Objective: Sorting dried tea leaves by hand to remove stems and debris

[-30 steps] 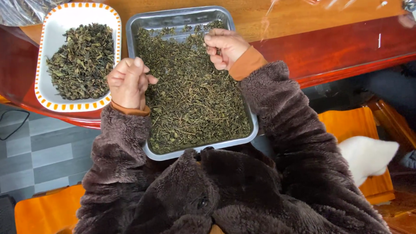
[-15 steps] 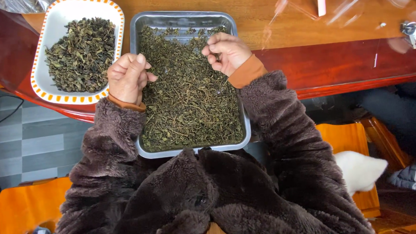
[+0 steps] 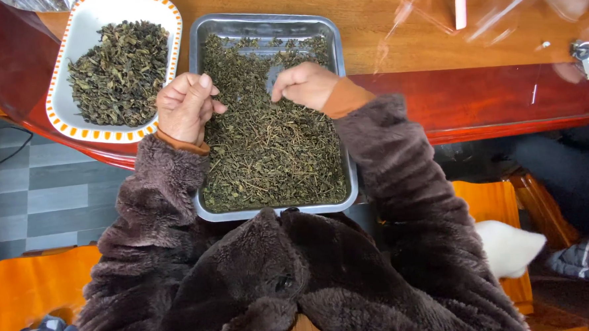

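Here the dried tea leaves (image 3: pixel 274 153) fill a metal tray (image 3: pixel 262 24) on the wooden table (image 3: pixel 401 41). The right hand (image 3: pixel 304 85) rests on them, fingers curled down, pinching leaves. The left hand (image 3: pixel 185 107) hovers loosely fisted at the tray's left edge, beside a white dish (image 3: pixel 96 15) of darker leaves.

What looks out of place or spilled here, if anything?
Nothing is spilled. The dried leaves stay inside the metal tray, though the tray overhangs the table edge toward the person. The left hand and right hand work over it.
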